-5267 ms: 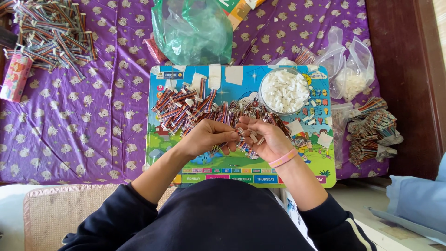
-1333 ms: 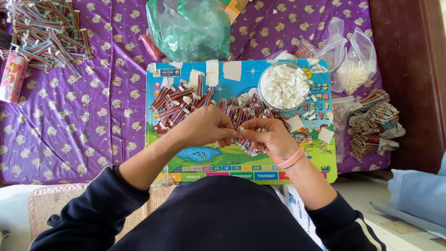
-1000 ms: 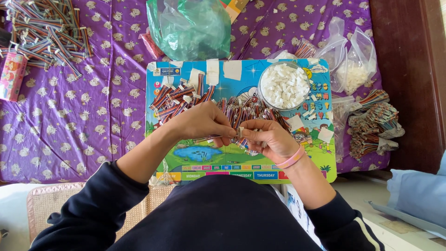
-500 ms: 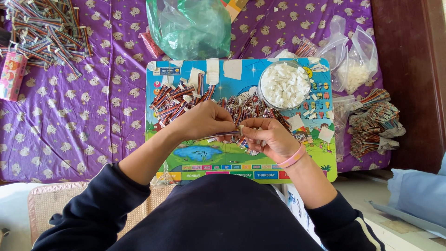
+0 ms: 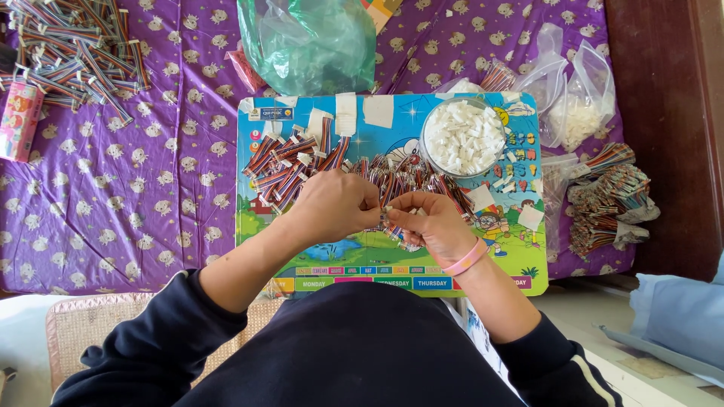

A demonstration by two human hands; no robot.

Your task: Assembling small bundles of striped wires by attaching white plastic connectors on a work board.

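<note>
Pinching one small striped cable piece (image 5: 386, 216) between them, the left hand (image 5: 335, 205) and right hand (image 5: 430, 226) meet fingertip to fingertip over the middle of one bright picture board (image 5: 302, 256); both hands are closed on that piece, which sits right where the fingers touch, just above the board; its exact shape is too small to tell. A pink band (image 5: 465, 258) circles the right wrist.

Behind the hands one loose heap of striped cables (image 5: 302, 158) spreads across the board, too many to count; three bits of pale tape (image 5: 345, 113) sit along the board's top edge; one round clear bowl (image 5: 463, 138) of small white connectors stands at the board's upper right.

Beyond the board, on the purple patterned cloth (image 5: 151, 203): one green plastic bag (image 5: 309, 41) at the top; one big pile of cables (image 5: 72, 53) at the upper left; one pink box (image 5: 19, 120) at the left edge; two clear bags (image 5: 577, 98) at the upper right; one stack of cable bundles (image 5: 611, 200) at the right.
</note>
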